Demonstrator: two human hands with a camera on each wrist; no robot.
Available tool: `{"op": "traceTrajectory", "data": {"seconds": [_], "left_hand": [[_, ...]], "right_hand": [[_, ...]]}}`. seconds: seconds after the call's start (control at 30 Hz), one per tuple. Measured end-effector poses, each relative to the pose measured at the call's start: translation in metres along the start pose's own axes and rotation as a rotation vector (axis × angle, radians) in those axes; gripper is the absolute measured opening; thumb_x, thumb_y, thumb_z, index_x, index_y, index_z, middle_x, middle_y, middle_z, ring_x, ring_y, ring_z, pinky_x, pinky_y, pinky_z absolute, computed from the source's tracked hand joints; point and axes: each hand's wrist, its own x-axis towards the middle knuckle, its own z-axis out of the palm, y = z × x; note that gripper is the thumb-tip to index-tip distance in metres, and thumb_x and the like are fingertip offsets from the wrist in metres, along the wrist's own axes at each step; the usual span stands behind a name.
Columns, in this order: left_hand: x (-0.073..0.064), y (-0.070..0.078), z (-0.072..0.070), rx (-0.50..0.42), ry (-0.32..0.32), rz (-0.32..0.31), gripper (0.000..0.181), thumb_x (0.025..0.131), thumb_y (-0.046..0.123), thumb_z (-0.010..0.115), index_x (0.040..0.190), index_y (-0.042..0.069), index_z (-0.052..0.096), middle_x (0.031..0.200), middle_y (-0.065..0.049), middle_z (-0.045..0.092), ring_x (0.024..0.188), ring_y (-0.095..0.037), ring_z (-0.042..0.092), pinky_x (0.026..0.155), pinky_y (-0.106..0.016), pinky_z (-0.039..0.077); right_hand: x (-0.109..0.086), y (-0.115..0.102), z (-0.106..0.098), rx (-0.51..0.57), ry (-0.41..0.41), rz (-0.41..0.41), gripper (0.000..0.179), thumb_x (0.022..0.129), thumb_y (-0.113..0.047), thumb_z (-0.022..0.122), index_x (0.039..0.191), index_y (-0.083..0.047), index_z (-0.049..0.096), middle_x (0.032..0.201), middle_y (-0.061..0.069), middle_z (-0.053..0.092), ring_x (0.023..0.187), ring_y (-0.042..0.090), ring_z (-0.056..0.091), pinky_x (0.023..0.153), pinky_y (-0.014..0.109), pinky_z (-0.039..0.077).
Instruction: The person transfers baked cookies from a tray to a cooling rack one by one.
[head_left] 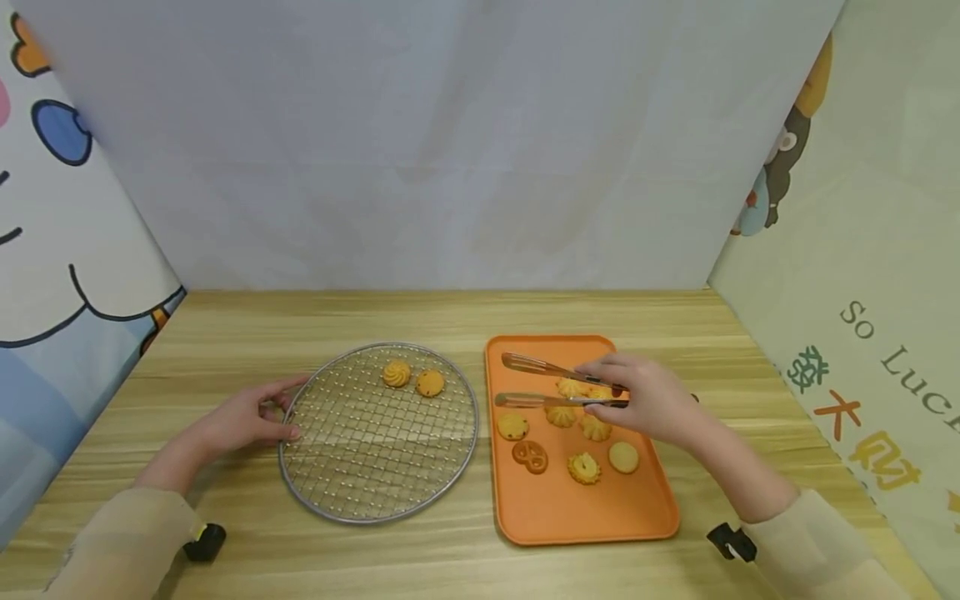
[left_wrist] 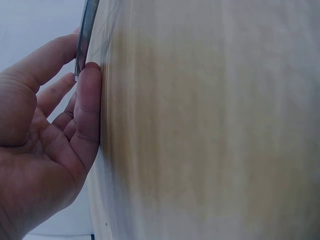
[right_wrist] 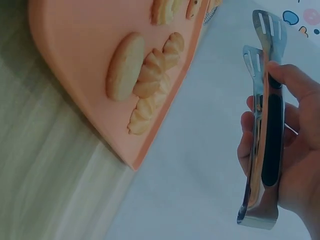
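My left hand (head_left: 243, 417) grips the left rim of a round wire rack (head_left: 476, 425), thumb and fingers at its edge in the left wrist view. On the rack's far part lie a swirled cookie (head_left: 397, 373) and a dotted round cookie (head_left: 431, 383), side by side. My right hand (head_left: 656, 400) holds metal tongs (right_wrist: 272, 135) with dark grips, their slotted tips apart and nothing between them. The tongs hang over an orange tray (head_left: 585, 517). On it lie several swirled cookies (head_left: 596, 428), a pretzel-shaped cookie (head_left: 531, 457), a plain round cookie (head_left: 624, 457) and others.
Rack and tray stand side by side on a wood-grain table (head_left: 247, 533), with a narrow strip of tabletop between them. A pale cloth (head_left: 450, 167) hangs behind the table. Printed cloths (head_left: 862, 250) flank it on both sides.
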Motion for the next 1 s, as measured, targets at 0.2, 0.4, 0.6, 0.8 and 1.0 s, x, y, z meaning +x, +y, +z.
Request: {"op": "traceTrajectory", "data": {"seconds": [0.2,0.4,0.6,0.8,1.0], "left_hand": [[0.0,0.002,0.0,0.033,0.005,-0.006,0.09,0.077,0.024,0.078,0.147,0.003,0.027,0.113,-0.022,0.048,0.083,-0.019,0.06,0.068,-0.026,0.052],[0.001,0.001,0.001,0.005,0.001,-0.011,0.09,0.076,0.023,0.078,0.148,0.003,0.027,0.113,-0.023,0.048,0.08,-0.019,0.06,0.066,-0.026,0.052],[0.001,-0.002,0.001,-0.016,0.004,-0.006,0.091,0.076,0.022,0.079,0.148,0.004,0.027,0.113,-0.022,0.047,0.079,-0.017,0.06,0.065,-0.026,0.052],[0.002,-0.003,0.001,-0.009,0.004,0.002,0.09,0.076,0.022,0.078,0.148,0.004,0.027,0.112,-0.022,0.047,0.076,-0.016,0.06,0.064,-0.026,0.052],[0.002,-0.004,0.002,-0.002,0.008,0.007,0.09,0.076,0.021,0.078,0.148,0.004,0.027,0.113,-0.023,0.047,0.076,-0.016,0.06,0.065,-0.026,0.052]], "right_hand": [[-0.008,0.0,0.011,-0.008,-0.035,0.048,0.041,0.08,-0.026,0.076,0.119,-0.017,0.065,0.107,-0.001,0.064,0.06,0.0,0.045,0.052,0.019,0.039],[-0.013,0.001,0.024,-0.016,-0.042,0.038,0.038,0.078,-0.024,0.077,0.114,-0.017,0.068,0.104,-0.001,0.065,0.061,0.0,0.044,0.051,0.018,0.038],[-0.016,0.004,0.031,-0.001,-0.067,0.051,0.037,0.079,-0.022,0.077,0.114,-0.016,0.068,0.101,0.001,0.065,0.057,-0.002,0.041,0.048,0.017,0.038],[-0.019,0.008,0.036,0.018,-0.1,0.095,0.036,0.079,-0.023,0.076,0.114,-0.016,0.069,0.099,0.0,0.064,0.056,-0.002,0.041,0.048,0.017,0.038],[-0.02,0.012,0.042,0.019,-0.129,0.114,0.037,0.082,-0.027,0.074,0.117,-0.02,0.068,0.098,-0.001,0.064,0.057,-0.001,0.04,0.049,0.019,0.037]]}}
